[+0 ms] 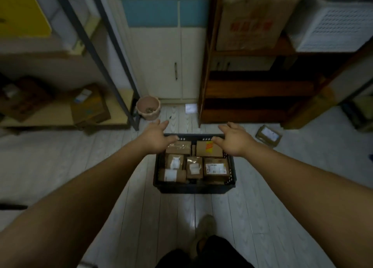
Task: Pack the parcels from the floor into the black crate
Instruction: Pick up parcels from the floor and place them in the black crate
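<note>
Forearms (84,187) extend forward; left hand (154,139) and right hand (235,141) spread fingers (163,123) wide over the black crate (193,189) far corners.

Crate (194,188) on floor (80,156), centre, w/ parcels (216,166) inside. Loose parcel (268,136) on floor right of crate; bucket (148,108) behind-left, cabinet (167,65) behind.

Black crate (194,188) filled with parcels (216,167), open floor (60,146) left and right, pink bucket (148,108) and wooden shelf (252,98) beyond.
</note>
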### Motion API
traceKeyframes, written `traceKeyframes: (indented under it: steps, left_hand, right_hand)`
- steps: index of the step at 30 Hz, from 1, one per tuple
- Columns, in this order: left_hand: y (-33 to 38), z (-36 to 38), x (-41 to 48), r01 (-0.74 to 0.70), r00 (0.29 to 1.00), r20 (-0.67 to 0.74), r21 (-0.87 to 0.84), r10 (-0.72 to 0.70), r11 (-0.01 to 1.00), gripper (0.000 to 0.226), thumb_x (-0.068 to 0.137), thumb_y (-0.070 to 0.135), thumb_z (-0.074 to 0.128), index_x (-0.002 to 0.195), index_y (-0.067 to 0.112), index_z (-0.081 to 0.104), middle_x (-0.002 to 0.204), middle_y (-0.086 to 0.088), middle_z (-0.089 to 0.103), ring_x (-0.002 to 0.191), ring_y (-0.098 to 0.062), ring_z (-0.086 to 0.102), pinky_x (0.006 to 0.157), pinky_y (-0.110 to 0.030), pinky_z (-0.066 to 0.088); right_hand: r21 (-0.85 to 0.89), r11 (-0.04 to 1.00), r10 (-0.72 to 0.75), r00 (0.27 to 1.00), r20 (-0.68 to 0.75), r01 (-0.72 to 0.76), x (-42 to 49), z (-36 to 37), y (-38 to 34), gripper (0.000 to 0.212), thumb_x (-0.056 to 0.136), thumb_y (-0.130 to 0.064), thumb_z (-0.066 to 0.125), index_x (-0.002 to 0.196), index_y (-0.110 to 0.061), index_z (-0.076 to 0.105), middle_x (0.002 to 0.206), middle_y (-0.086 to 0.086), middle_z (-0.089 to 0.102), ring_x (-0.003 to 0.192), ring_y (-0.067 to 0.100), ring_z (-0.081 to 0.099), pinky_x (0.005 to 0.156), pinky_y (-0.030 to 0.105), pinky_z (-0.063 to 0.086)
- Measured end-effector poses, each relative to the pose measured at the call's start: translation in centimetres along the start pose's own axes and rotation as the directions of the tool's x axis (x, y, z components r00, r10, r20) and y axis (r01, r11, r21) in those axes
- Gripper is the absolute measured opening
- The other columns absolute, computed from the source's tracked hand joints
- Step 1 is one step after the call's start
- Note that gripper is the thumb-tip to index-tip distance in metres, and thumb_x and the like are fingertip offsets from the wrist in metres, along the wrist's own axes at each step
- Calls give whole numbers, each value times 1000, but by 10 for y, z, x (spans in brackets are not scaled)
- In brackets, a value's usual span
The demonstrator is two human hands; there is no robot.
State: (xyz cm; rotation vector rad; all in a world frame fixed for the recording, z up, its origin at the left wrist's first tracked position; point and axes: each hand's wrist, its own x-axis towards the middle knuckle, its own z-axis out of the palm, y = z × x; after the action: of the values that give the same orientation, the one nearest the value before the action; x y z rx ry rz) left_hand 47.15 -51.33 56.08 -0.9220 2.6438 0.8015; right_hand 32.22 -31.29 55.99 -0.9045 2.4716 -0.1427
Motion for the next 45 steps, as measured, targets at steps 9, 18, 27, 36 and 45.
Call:
traceKeyframes:
  steps: [9, 18, 27, 36, 45]
  left_hand:
    - [114, -55, -62, -231, 973, -7, -29, 231, 973, 79, 85, 54, 52, 148, 26, 13, 157, -5, 5, 143, -25, 10, 113, -39, 14]
    - [277, -53, -87, -363, 926, -119, -24, 358, 932, 78, 86, 51, 54, 147, 25, 14, 157, -6, 6, 144, -27, 8, 116, -43, 13]
    - [427, 1, -76, -395, 916, -124, -114, 382, 911, 76, 84, 52, 56, 146, 31, 17, 157, -1, 6, 143, -26, 10, 113, -41, 16]
    - [493, 35, -15, -403, 915, -17, -96, 403, 910, 75, 86, 49, 54, 147, 27, 16, 157, -4, 6, 143, -25, 10, 114, -40, 15]
    - [541, 85, 153, -309, 937, 110, -173, 330, 935, 76, 85, 51, 55, 147, 27, 18, 157, -5, 6, 143, -26, 13, 113, -37, 16]
  right_hand:
    - [96, 993, 88, 978, -187, -70, -98, -89, 37, 71, 90, -60, 41, 150, -29, 16, 159, 3, 9, 145, 27, 8, 114, 45, 18]
    - [112, 990, 118, 925, -362, -82, -163, -186, 154, 72, 90, -60, 42, 149, -30, 17, 158, 2, 13, 145, 26, 12, 114, 42, 19]
    - [172, 984, 110, 892, -438, -37, -209, -235, 298, 73, 88, -59, 47, 148, -28, 23, 156, 2, 21, 141, 25, 24, 112, 39, 26]
    - [249, 968, 134, 919, -370, -40, -163, -238, 382, 69, 90, -55, 47, 148, -25, 25, 154, 6, 25, 139, 26, 27, 110, 36, 26]
    - [268, 947, 238, 945, -223, -175, -46, -247, 477, 61, 91, -54, 47, 145, -30, 31, 148, 7, 34, 132, 25, 38, 99, 30, 31]
